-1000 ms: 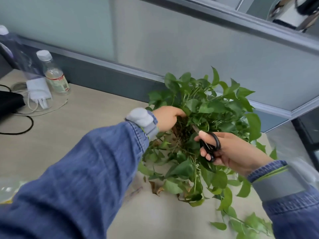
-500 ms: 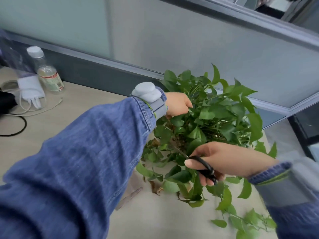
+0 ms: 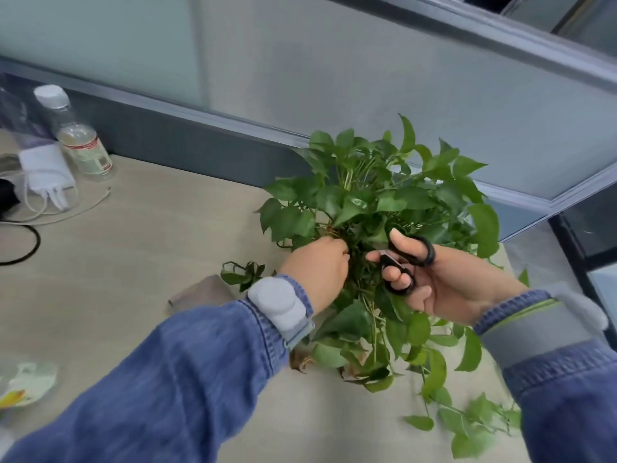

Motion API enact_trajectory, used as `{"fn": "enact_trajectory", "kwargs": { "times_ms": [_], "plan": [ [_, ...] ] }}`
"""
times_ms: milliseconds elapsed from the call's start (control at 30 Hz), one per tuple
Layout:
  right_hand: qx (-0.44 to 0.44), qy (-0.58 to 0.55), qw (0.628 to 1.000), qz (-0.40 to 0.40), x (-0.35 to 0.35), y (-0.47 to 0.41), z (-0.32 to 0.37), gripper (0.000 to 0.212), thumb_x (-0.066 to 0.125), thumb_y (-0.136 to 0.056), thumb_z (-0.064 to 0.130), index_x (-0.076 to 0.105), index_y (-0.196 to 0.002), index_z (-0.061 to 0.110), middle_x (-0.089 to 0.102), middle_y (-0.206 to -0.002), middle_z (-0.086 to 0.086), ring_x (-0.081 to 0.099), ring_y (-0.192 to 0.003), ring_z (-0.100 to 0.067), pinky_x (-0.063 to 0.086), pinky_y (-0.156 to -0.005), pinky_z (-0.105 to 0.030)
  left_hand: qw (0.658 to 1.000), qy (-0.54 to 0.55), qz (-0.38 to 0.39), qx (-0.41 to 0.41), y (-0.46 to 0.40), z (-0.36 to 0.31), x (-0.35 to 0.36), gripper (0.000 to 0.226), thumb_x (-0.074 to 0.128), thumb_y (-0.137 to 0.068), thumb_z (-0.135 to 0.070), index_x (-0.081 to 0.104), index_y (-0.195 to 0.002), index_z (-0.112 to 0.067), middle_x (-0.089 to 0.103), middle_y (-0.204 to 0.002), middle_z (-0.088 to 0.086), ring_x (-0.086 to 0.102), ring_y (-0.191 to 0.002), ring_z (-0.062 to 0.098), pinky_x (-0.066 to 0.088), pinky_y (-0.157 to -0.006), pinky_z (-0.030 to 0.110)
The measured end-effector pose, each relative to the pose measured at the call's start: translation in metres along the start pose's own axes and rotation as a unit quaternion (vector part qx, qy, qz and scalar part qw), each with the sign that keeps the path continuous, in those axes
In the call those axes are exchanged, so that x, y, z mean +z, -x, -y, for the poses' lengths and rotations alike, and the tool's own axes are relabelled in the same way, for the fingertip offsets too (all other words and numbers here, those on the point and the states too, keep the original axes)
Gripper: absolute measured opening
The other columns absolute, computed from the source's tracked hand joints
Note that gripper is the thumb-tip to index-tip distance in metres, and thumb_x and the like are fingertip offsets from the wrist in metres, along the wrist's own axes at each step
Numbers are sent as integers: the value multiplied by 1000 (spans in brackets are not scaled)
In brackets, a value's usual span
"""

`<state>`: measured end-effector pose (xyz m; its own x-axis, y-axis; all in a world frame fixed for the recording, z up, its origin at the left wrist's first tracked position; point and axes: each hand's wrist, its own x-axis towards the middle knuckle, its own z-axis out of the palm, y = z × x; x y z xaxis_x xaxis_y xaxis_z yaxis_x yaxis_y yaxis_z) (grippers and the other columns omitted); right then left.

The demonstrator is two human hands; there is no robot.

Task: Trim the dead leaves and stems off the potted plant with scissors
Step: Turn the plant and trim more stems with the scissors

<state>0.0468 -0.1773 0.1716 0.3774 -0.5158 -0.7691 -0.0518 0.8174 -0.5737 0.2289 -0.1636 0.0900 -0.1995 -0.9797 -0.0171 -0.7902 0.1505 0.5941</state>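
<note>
My right hand [image 3: 444, 282] holds the black scissors [image 3: 405, 262]. My thumb goes through the top loop and my fingers curl through the bottom loop. The blades poke into the leaves, so I cannot see if they are apart or together. My left hand [image 3: 317, 269] is just beside it, with its fingers curled into the middle of the plant [image 3: 377, 202], down where the stems come together. The leaves hide those fingertips, so I cannot tell just which stem they hold. The two hands are near each other but not touching.

The plant sits on the tabletop [image 3: 150, 255], close to the gray wall panel [image 3: 334, 78] behind it. Its leaves are mostly bright green and thick. Long stems hang down toward me and trail to the right. Some brown, dry leaves [image 3: 302, 360] lie on the tabletop under the plant, near my left sleeve [image 3: 187, 372]. The pot is hidden by the leaves.

There is open tabletop to the left of the plant. Far to the left, well apart from the plant, stand a clear bottle [image 3: 75, 135], a white charger [image 3: 46, 172] and a black cable [image 3: 31, 242]. At the right, the tabletop ends near a dark frame [image 3: 577, 259].
</note>
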Motion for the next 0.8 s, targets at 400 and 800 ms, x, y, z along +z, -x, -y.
{"fn": "enact_trajectory", "kwargs": {
  "times_ms": [400, 800],
  "plan": [
    [10, 7, 1000, 16, -12, 13, -12, 54, 74, -78, 42, 66, -118, 7, 57, -71, -3, 53, -54, -8, 39, -35, -16, 990, -66, 125, 22, -22, 4, -1, 37, 59, -91, -18, 50, -127, -12, 60, -109, 11, 58, -98, 31, 47, -76, 35],
    [58, 67, 995, 53, -11, 23, -25, 52, 66, -85, 47, 60, -121, 9, 58, -76, -6, 56, -60, -12, 43, -38, -17, 986, -140, 83, -38, -22, -1, -17, 23, 48, -92, -5, 60, -112, -8, 61, -111, 12, 60, -101, 31, 43, -76, 32]
  ]
}}
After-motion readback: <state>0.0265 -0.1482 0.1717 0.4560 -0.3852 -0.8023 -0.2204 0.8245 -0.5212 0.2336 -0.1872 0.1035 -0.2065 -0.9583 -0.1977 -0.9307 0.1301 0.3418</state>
